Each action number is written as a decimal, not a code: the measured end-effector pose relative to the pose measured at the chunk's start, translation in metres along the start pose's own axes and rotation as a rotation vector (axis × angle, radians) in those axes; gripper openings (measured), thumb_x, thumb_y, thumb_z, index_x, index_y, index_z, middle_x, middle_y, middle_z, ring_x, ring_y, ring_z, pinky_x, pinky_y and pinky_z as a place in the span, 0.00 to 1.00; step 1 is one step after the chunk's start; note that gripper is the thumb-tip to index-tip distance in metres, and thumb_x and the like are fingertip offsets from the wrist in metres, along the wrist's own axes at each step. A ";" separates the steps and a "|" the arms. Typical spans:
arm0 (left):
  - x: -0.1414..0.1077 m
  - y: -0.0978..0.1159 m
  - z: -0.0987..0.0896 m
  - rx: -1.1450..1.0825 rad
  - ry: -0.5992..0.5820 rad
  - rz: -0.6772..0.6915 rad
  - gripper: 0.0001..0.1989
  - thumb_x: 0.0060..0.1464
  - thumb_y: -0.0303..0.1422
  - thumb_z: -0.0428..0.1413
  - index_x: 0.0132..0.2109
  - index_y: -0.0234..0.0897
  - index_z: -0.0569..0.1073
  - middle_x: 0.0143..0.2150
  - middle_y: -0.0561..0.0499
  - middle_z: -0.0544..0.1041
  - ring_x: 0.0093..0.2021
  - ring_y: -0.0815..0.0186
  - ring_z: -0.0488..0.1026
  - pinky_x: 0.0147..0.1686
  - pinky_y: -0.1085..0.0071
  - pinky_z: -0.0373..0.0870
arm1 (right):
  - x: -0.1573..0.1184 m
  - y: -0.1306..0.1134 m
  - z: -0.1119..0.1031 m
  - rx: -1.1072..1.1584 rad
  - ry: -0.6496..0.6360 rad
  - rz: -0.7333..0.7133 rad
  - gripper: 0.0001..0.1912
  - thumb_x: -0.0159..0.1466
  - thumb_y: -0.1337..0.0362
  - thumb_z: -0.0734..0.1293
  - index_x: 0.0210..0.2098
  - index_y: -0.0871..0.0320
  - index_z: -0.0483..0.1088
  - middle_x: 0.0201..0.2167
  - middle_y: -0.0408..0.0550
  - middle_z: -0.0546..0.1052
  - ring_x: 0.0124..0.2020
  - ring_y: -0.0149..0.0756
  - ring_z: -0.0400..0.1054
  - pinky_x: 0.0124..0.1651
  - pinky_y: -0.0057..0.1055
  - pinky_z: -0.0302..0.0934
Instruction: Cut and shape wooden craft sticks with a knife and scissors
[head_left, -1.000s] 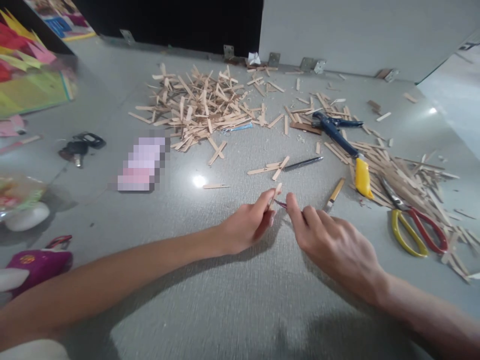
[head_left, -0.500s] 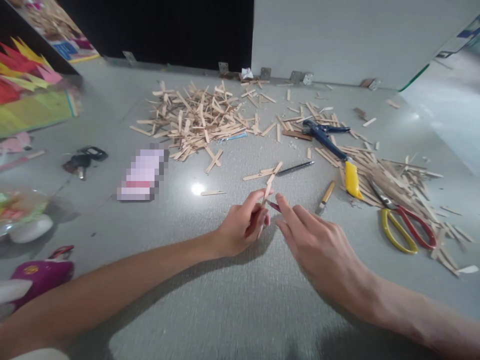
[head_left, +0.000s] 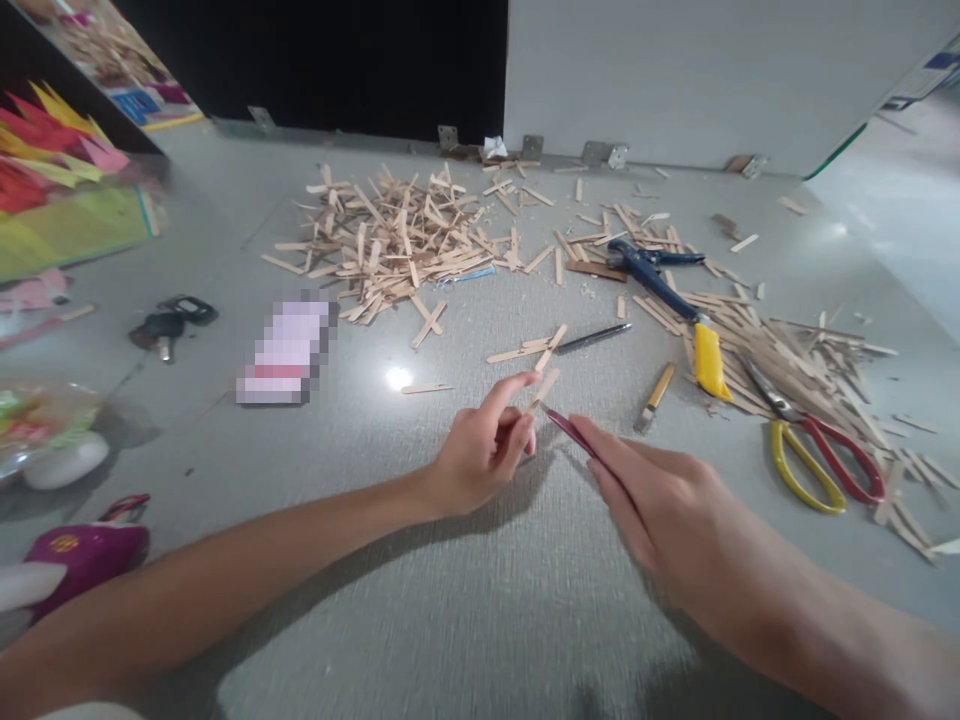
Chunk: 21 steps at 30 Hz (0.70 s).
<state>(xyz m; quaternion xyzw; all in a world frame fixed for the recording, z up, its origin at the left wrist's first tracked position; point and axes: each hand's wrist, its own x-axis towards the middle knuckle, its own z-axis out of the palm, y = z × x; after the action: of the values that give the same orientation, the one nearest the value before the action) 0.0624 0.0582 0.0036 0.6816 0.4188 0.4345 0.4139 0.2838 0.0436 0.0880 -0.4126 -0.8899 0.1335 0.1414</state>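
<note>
Pinched in my left hand [head_left: 484, 445] is a small wooden stick [head_left: 545, 389], its upper end sticking out past the fingertips. My right hand [head_left: 667, 510] grips a thin dark red tool [head_left: 571, 432], whose pointed tip meets or nearly meets the stick near my left fingers. Just beyond my left hand, a few sticks [head_left: 517, 352] lie beside a black pen [head_left: 596, 338]. A single stick [head_left: 426, 388] rests on the grey table to the left of them.
A large pile of sticks [head_left: 397, 235] lies farther back. At right are a blue glue gun [head_left: 656, 280], a yellow cutter [head_left: 709, 360], a small knife [head_left: 655, 397], scissors [head_left: 806, 460] and more strips. Leftward are a phone [head_left: 287, 350], keys [head_left: 161, 330] and a purple object [head_left: 90, 560].
My right hand has shifted right and back, showing more of the red tool. My left index finger has lifted off the stick, which leans further right.
</note>
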 end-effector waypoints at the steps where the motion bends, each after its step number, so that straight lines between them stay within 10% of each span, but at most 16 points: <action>1: -0.001 0.000 0.000 0.042 0.009 0.013 0.21 0.76 0.37 0.49 0.69 0.32 0.63 0.28 0.58 0.77 0.19 0.73 0.68 0.22 0.78 0.66 | -0.003 0.001 0.002 -0.036 -0.008 -0.006 0.25 0.74 0.72 0.56 0.65 0.70 0.72 0.32 0.55 0.84 0.22 0.37 0.75 0.28 0.32 0.73; 21: -0.015 -0.003 0.015 0.328 -0.047 -0.050 0.30 0.78 0.40 0.40 0.79 0.29 0.55 0.24 0.57 0.74 0.22 0.67 0.70 0.25 0.74 0.66 | -0.038 -0.004 0.022 -0.437 -0.108 -0.060 0.44 0.51 0.79 0.62 0.68 0.67 0.69 0.37 0.54 0.83 0.15 0.28 0.66 0.18 0.25 0.62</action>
<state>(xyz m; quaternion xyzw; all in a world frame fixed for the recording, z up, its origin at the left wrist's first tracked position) 0.0723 0.0421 -0.0068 0.7393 0.4913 0.3335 0.3175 0.2970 0.0089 0.0640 -0.3990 -0.9158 -0.0451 0.0049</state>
